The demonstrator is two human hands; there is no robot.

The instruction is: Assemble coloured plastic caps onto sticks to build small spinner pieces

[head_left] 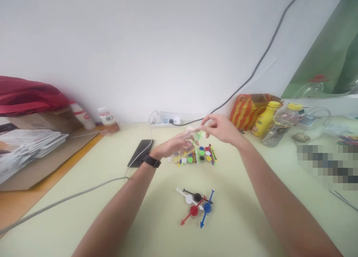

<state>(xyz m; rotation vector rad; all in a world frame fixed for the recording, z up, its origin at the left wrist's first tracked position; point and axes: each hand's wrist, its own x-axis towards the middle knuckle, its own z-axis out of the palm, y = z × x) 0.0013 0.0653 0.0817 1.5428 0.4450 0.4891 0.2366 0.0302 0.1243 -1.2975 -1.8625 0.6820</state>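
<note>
My left hand (175, 145), with a black band on its wrist, reaches from the left and holds a small clear plastic bag (192, 131). Something bright green shows in or behind the plastic, blurred. From the right, my right hand (219, 127) pinches the bag's edge between thumb and fingers. Below both hands lie several coloured discs and thin arrows (201, 153) in a packed group, partly hidden by my left fingers. Closer to me, assembled arrow spinners lie together: a white one (189, 199), a black one (197, 197), a red one (194, 211) and a blue one (207, 207).
A black phone (141, 152) lies left of my left wrist, a white cable (92, 185) running past it. Along the wall stand a power strip (166, 119), a striped bag (243, 109), a yellow bottle (265, 119) and a clear bottle (282, 124). Papers (30, 147) lie left.
</note>
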